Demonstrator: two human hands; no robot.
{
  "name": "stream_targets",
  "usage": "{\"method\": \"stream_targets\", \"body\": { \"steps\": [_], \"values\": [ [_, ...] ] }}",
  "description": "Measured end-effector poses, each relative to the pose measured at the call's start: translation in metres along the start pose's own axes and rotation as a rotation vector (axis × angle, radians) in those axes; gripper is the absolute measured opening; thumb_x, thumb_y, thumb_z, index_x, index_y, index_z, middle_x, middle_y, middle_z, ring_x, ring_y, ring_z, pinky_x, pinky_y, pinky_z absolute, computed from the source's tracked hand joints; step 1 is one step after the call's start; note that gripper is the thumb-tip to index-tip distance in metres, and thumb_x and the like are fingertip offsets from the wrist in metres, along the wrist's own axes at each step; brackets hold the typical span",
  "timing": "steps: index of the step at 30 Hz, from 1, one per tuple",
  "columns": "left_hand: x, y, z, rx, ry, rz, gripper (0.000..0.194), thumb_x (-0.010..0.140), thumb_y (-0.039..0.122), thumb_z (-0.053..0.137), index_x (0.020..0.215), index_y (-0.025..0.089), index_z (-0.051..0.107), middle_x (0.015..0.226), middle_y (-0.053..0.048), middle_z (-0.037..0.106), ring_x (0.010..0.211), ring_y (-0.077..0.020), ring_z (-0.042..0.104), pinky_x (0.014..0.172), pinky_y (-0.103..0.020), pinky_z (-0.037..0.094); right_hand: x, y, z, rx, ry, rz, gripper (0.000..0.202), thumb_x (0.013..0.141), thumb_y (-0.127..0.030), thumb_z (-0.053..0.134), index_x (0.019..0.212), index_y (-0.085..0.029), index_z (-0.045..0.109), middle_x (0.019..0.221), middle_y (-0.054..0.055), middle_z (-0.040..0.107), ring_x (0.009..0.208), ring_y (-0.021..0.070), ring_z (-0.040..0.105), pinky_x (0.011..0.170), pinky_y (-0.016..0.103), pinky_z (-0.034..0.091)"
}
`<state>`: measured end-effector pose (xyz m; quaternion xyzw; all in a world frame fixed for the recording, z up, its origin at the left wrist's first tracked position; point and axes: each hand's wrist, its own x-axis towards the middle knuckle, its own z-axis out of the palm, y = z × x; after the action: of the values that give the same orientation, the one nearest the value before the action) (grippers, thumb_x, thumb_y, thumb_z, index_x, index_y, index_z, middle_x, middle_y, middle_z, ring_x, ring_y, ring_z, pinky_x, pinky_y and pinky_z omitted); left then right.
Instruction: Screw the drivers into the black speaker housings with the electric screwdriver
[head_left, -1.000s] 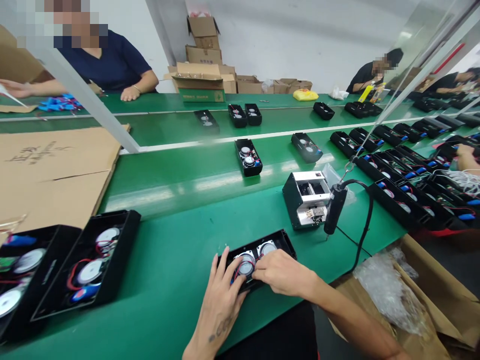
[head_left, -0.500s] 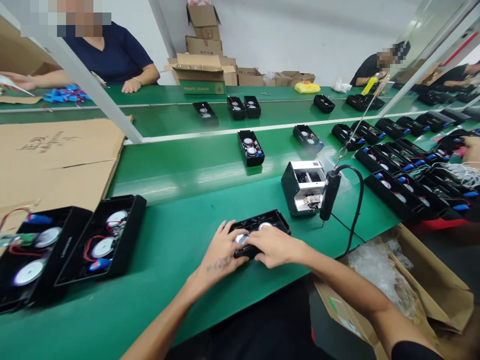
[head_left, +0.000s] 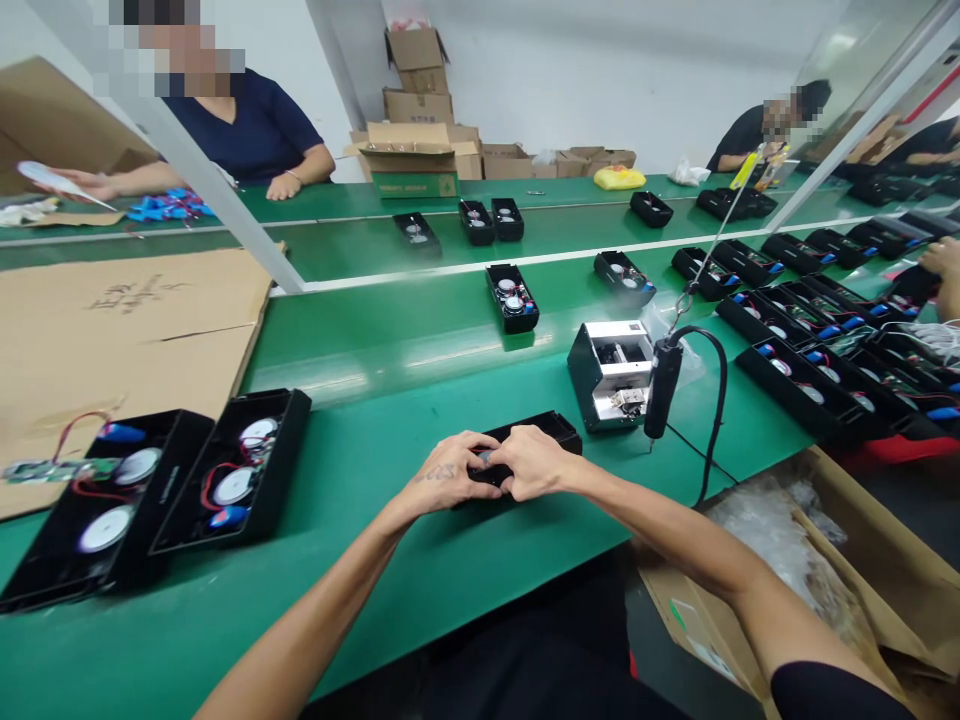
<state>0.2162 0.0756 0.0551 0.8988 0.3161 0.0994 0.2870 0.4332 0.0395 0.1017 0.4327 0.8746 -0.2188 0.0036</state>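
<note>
A black case (head_left: 551, 426) lies on the green table in front of me, mostly covered by my hands. My left hand (head_left: 454, 472) bends over its left part, thumb and fingers curled at a round silvery part inside. From the right, my right hand (head_left: 534, 462) reaches in with curled fingers at the same spot, its fingertips close to those of my left hand. What the fingertips pinch is too hidden to make out. Just beyond the case's right end stands a silver and black machine (head_left: 611, 375), with a black electric screwdriver (head_left: 663, 388) hanging beside it.
Two open black cases (head_left: 259, 470) with speakers and wires lie at the left, near flat cardboard (head_left: 127, 300). Many more cases (head_left: 799, 385) line the right. A conveyor (head_left: 375, 320) carries others. Below right is a carton (head_left: 705, 610) with plastic. People sit across and at the right.
Both hands have curled tighter and drawn together over the case, hiding more of its inside. The view has shifted slightly, so the surroundings sit further right.
</note>
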Motion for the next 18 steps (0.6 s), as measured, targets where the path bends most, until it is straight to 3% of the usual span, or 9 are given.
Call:
{"method": "stream_targets", "body": {
  "steps": [4, 6, 7, 9, 11, 12, 13, 15, 18],
  "values": [
    [-0.003, 0.003, 0.003, 0.049, 0.033, 0.017, 0.02, 0.084, 0.053, 0.084, 0.088, 0.034, 0.086, 0.131, 0.0, 0.076, 0.123, -0.0272, 0.068, 0.109, -0.044, 0.052, -0.01, -0.006, 0.005, -0.012, 0.029, -0.023, 0.037, 0.089, -0.025, 0.076, 0.126, -0.021, 0.08, 0.094, 0.009, 0.084, 0.087, 0.0272, 0.077, 0.08, 0.035, 0.049],
    [-0.01, 0.009, 0.01, 0.082, 0.062, 0.027, 0.017, 0.082, 0.048, 0.088, 0.093, 0.035, 0.087, 0.131, -0.002, 0.077, 0.132, -0.0324, 0.063, 0.116, -0.053, 0.049, -0.028, -0.008, 0.009, 0.023, 0.158, -0.08, 0.037, 0.093, -0.023, 0.073, 0.13, -0.021, 0.075, 0.107, 0.01, 0.083, 0.099, 0.0267, 0.075, 0.094, 0.04, 0.051],
    [-0.014, 0.013, 0.015, 0.101, 0.082, 0.034, 0.016, 0.08, 0.044, 0.089, 0.093, 0.035, 0.087, 0.131, -0.003, 0.077, 0.136, -0.0355, 0.061, 0.118, -0.058, 0.047, -0.039, -0.006, 0.012, 0.053, 0.294, -0.089, 0.038, 0.096, -0.023, 0.07, 0.133, -0.022, 0.072, 0.114, 0.011, 0.081, 0.107, 0.0273, 0.073, 0.1, 0.043, 0.051],
    [-0.026, 0.02, 0.03, 0.175, 0.146, 0.061, 0.01, 0.08, 0.036, 0.09, 0.088, 0.032, 0.086, 0.134, -0.004, 0.076, 0.143, -0.0412, 0.055, 0.12, -0.065, 0.044, -0.065, 0.006, 0.02, 0.091, 0.742, 0.041, 0.039, 0.1, -0.027, 0.065, 0.139, -0.025, 0.066, 0.122, 0.012, 0.076, 0.118, 0.0297, 0.069, 0.105, 0.049, 0.052],
    [-0.038, 0.026, 0.046, 0.293, 0.237, 0.105, 0.008, 0.08, 0.026, 0.088, 0.086, 0.028, 0.083, 0.137, -0.004, 0.075, 0.149, -0.0442, 0.05, 0.121, -0.068, 0.044, -0.091, 0.03, 0.027, 0.05, 1.275, 0.361, 0.046, 0.102, -0.034, 0.064, 0.147, -0.023, 0.058, 0.129, 0.017, 0.069, 0.121, 0.034, 0.066, 0.105, 0.054, 0.053],
    [-0.043, 0.027, 0.053, 0.355, 0.281, 0.128, 0.011, 0.079, 0.021, 0.087, 0.087, 0.027, 0.082, 0.139, -0.003, 0.074, 0.151, -0.0447, 0.048, 0.121, -0.068, 0.044, -0.103, 0.046, 0.029, 0.009, 1.474, 0.535, 0.054, 0.101, -0.039, 0.066, 0.151, -0.02, 0.053, 0.134, 0.021, 0.065, 0.123, 0.0364, 0.064, 0.104, 0.057, 0.053],
    [-0.048, 0.028, 0.058, 0.406, 0.314, 0.148, 0.014, 0.079, 0.019, 0.086, 0.089, 0.027, 0.081, 0.14, -0.003, 0.074, 0.152, -0.0449, 0.047, 0.121, -0.067, 0.045, -0.113, 0.062, 0.029, -0.022, 1.584, 0.677, 0.063, 0.1, -0.043, 0.068, 0.154, -0.017, 0.049, 0.14, 0.024, 0.061, 0.127, 0.0387, 0.062, 0.105, 0.059, 0.053],
    [-0.052, 0.026, 0.064, 0.46, 0.341, 0.18, 0.017, 0.078, 0.018, 0.085, 0.092, 0.027, 0.079, 0.141, -0.003, 0.073, 0.153, -0.0447, 0.046, 0.121, -0.066, 0.047, -0.131, 0.094, 0.028, -0.015, 1.567, 0.822, 0.069, 0.099, -0.052, 0.068, 0.153, -0.013, 0.05, 0.144, 0.028, 0.058, 0.131, 0.0408, 0.061, 0.109, 0.061, 0.052],
    [-0.051, 0.02, 0.063, 0.479, 0.353, 0.221, 0.015, 0.08, 0.02, 0.084, 0.09, 0.027, 0.077, 0.14, -0.003, 0.074, 0.154, -0.0445, 0.045, 0.119, -0.065, 0.049, -0.147, 0.125, 0.026, 0.109, 1.368, 0.834, 0.054, 0.096, -0.056, 0.068, 0.132, -0.015, 0.066, 0.123, 0.02, 0.073, 0.112, 0.0355, 0.07, 0.104, 0.056, 0.056]
  ]
}}
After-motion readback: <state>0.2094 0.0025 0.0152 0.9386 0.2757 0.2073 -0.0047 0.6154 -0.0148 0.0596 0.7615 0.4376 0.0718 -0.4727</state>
